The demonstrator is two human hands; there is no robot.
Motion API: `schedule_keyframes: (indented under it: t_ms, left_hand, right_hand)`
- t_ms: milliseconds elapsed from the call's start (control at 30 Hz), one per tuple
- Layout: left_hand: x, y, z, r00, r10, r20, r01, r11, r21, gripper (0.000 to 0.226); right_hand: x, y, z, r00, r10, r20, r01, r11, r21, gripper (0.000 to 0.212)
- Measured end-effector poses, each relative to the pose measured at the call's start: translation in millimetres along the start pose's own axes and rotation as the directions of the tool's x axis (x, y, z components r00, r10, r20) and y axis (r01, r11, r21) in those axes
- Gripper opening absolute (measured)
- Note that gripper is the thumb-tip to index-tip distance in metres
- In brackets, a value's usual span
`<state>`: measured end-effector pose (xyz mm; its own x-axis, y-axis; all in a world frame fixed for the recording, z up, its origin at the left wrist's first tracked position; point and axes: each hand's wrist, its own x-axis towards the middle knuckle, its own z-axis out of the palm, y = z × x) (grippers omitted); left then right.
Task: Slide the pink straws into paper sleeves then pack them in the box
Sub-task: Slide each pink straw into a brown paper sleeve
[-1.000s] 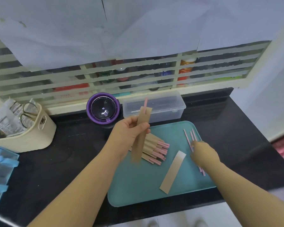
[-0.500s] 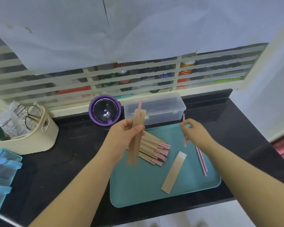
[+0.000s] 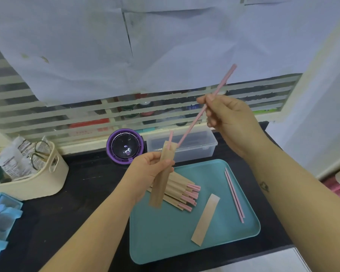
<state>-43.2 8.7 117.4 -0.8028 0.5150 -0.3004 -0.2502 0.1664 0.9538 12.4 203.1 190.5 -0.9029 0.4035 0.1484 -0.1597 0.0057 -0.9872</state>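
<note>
Left hand [image 3: 147, 170] grips a sleeve [image 3: 161, 186] upright over the tray [image 3: 165, 236], fingers curled round it; a straw end [image 3: 170, 136] pokes from its top. Right hand [image 3: 231, 122] pinches a long straw [image 3: 222, 82], tilted, lower tip at the sleeve mouth. On the tray: pile [image 3: 182, 191] of sleeved straws beneath the left hand; spare sleeve [image 3: 205, 220] lying flat; two loose straws [image 3: 235, 195] near the right edge. Clear box [image 3: 196, 147] on the tabletop [image 3: 82, 193], just behind the tray.
</note>
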Motion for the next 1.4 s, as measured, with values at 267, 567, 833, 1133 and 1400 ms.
schedule_keyframes:
  t_ms: [267,567,833,1133,1400]
  left_hand:
    - [-2,4,1,0.996,0.012,0.09,-0.018,0.998,0.062,0.016]
    - [-4,7,5,0.992,0.004,0.123,-0.013,0.997,0.07,0.016]
    - [-6,8,12,0.989,-0.007,0.148,0.014,0.999,-0.043,0.015]
    - [-8,8,15,0.984,-0.049,0.172,0.066,0.993,-0.094,0.015]
    - [-7,13,17,0.989,-0.044,0.143,0.073,0.976,-0.204,0.015]
  right_hand:
    - [0,2,4,0.998,-0.042,-0.048,0.023,0.939,-0.344,0.027]
    - [4,8,-1,0.998,0.058,-0.025,-0.063,0.937,-0.344,0.027]
    - [-4,16,-1,0.966,0.243,0.084,-0.2,0.916,-0.348,0.025]
    - [10,6,-6,0.997,-0.068,-0.035,0.05,0.927,-0.371,0.041]
    - [-9,27,14,0.992,-0.003,0.125,0.054,0.912,-0.408,0.042]
